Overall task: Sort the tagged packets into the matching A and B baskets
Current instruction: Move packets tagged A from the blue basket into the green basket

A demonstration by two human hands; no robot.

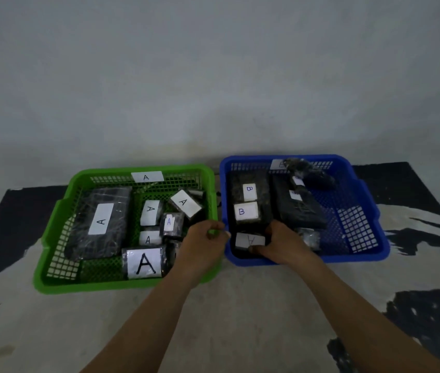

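Two lattice-walled baskets stand side by side on the counter [240, 305], almost touching: a green plastic basket [138, 168] to the left and a blue plastic basket [348, 256] to the right. The green one carries a white label reading A [146, 177] on its far wall. The matching label on the blue one is partly hidden by a dark bundle [315, 175].

Six dark wrapped packets with white A tags [100, 219] lie in the green basket. In the blue basket, two dark packets tagged B [243, 211] lie along the left side, with a long dark packet [302, 208] beside them.

The right hand [280, 243] reaches into the blue basket's near left corner and grips a dark packet with a white A tag [249, 240], thumb on its near edge. The left hand [205, 238] hovers at the green basket's right rim, fingers curled. Whether it holds anything cannot be told.
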